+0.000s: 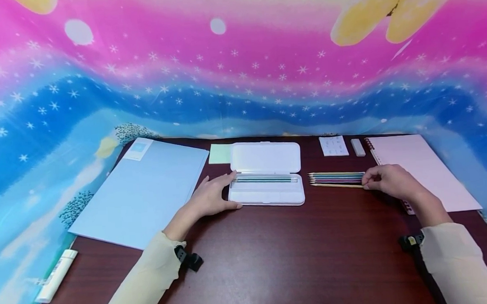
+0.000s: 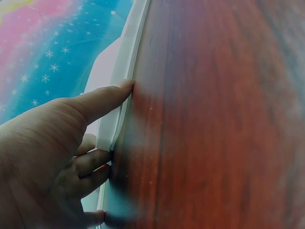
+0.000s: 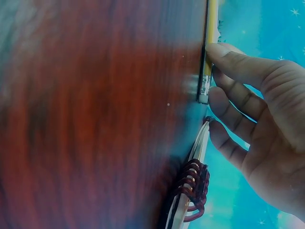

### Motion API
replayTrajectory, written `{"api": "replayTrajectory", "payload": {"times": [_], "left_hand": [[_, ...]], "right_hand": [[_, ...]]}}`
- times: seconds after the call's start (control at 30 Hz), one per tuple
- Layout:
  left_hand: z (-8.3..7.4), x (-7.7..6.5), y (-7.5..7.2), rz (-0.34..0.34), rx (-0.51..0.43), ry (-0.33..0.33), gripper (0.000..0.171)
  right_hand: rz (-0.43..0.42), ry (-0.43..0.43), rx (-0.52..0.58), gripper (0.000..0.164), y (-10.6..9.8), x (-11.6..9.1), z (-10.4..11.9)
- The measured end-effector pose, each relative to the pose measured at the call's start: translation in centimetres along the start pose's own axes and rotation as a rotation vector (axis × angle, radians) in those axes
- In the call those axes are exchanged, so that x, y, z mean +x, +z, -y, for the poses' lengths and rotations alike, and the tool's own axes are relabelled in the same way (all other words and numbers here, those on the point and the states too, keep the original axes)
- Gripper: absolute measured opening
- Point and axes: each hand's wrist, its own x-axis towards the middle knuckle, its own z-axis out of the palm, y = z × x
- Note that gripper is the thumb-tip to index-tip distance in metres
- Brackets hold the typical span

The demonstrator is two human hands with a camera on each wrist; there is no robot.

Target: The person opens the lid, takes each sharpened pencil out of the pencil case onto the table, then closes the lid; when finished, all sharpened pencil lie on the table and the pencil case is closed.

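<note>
A white pencil case [image 1: 266, 197] lies with its lid [image 1: 265, 157] raised back, and a few green pencils [image 1: 265, 180] rest inside. My left hand [image 1: 212, 195] holds the case's left end, thumb on the front edge and fingers round the far corner; the left wrist view shows the thumb pressed to the case's rim [image 2: 125, 71]. To the right, several colored pencils [image 1: 336, 178] lie side by side, tips pointing left. My right hand [image 1: 391, 181] pinches at their eraser ends. In the right wrist view the thumb touches a yellow pencil [image 3: 210, 28]; the other pencils are mostly hidden.
A light blue folder [image 1: 146, 189] lies at left, a pink spiral notebook [image 1: 430, 169] at right. Green paper [image 1: 219, 154] sits beside the lid. A printed sheet [image 1: 333, 146] and an eraser [image 1: 357, 147] lie at the back. A white tube [image 1: 57, 276] is at the left edge.
</note>
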Motion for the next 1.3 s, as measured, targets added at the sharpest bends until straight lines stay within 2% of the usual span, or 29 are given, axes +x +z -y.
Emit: {"api": "replayTrajectory", "payload": {"times": [0.3,0.53,0.77,0.93,1.13,1.3], "left_hand": [[0.0,0.0,0.2,0.000,-0.004,-0.003,0.099],[0.0,0.0,0.3,-0.001,0.001,0.001,0.099],[-0.1,0.1,0.2,0.007,0.006,-0.004,0.099],[-0.2,0.1,0.0,0.008,0.010,-0.003,0.099],[0.0,0.2,0.0,0.006,0.009,0.005,0.099],[0.1,0.2,0.1,0.006,0.010,-0.003,0.099]], "right_hand": [[-0.014,0.016,-0.013,0.010,0.1,-0.1,0.0],[-0.074,0.035,0.014,0.008,0.0,-0.1,0.2],[0.000,0.025,0.004,0.010,-0.1,0.1,0.4],[0.015,0.016,-0.027,0.010,-0.1,0.5,0.5],[-0.013,-0.026,-0.008,0.010,-0.4,1.0,1.6],[-0.037,-0.107,0.059,0.012,-0.3,2.1,4.1]]}}
